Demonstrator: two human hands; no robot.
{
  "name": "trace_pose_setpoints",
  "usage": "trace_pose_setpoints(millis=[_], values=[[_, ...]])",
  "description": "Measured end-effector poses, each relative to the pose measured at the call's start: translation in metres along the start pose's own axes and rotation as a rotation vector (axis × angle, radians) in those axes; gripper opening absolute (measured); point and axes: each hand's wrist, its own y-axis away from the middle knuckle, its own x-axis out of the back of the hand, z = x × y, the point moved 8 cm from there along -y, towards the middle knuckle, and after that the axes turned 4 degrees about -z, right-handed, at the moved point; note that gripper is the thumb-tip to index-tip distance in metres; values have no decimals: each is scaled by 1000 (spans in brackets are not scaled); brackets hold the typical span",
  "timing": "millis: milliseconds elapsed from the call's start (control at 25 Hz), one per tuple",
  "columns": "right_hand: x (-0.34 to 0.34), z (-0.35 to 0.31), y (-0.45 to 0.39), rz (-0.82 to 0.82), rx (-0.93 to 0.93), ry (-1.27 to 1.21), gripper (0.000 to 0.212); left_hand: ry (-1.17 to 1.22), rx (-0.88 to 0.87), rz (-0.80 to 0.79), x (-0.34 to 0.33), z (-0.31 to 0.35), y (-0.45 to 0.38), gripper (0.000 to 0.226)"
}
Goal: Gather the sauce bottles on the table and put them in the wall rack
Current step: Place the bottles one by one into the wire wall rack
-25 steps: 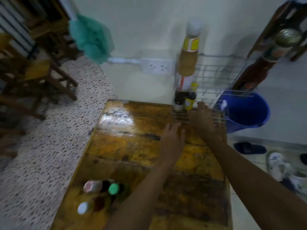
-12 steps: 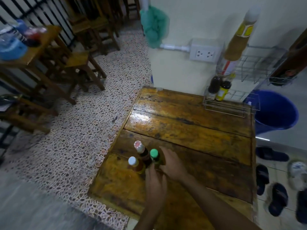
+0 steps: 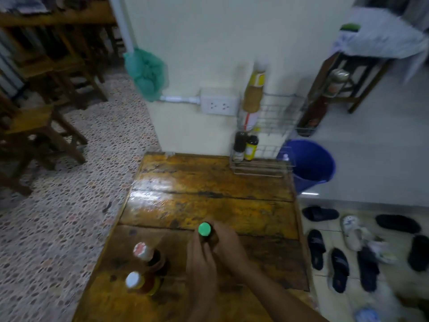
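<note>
A dark bottle with a green cap (image 3: 204, 229) is held over the wooden table (image 3: 209, 205). My left hand (image 3: 200, 263) grips it from the near side and my right hand (image 3: 228, 246) curls round its right side, hiding most of its body. Two more sauce bottles stand at the table's near left, one with a red-and-white cap (image 3: 141, 249) and one with a white cap (image 3: 133, 280). The wire wall rack (image 3: 278, 112) hangs at the table's far right. It holds a tall bottle (image 3: 253, 96), a dark bottle (image 3: 239, 145) and a small yellow-labelled bottle (image 3: 251, 146).
A blue bucket (image 3: 311, 163) stands on the floor right of the table, under the rack. A power socket (image 3: 219, 104) is on the wall left of the rack. Several sandals (image 3: 339, 268) lie on the floor at right. Wooden chairs (image 3: 44, 126) stand at left.
Both hands came back from the rack to the near bottles a second ago. The green-capped bottle has since moved right, away from the other two, inside both hands.
</note>
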Motion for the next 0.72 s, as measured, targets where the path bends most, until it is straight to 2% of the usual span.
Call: trace_pose_setpoints(millis=[120,240,360,480,600,720], values=[[99,29,-17,181,-89,35,52,58,-157,-150,-61,80,-44,43],[190,51,-41,428,-73,114,33,62,-326,-235,-117,155,-81,43],[248,77,-79,576,-32,167,30,11,-335,-285,-168,202,-119,46],[262,105,-123,493,-27,120,26,-98,-347,-251,-200,219,-155,51],[261,136,-159,403,-128,121,18,-255,-346,-246,-229,216,-191,51],[260,152,-188,341,-157,178,24,-325,-260,-264,-247,208,-222,51]])
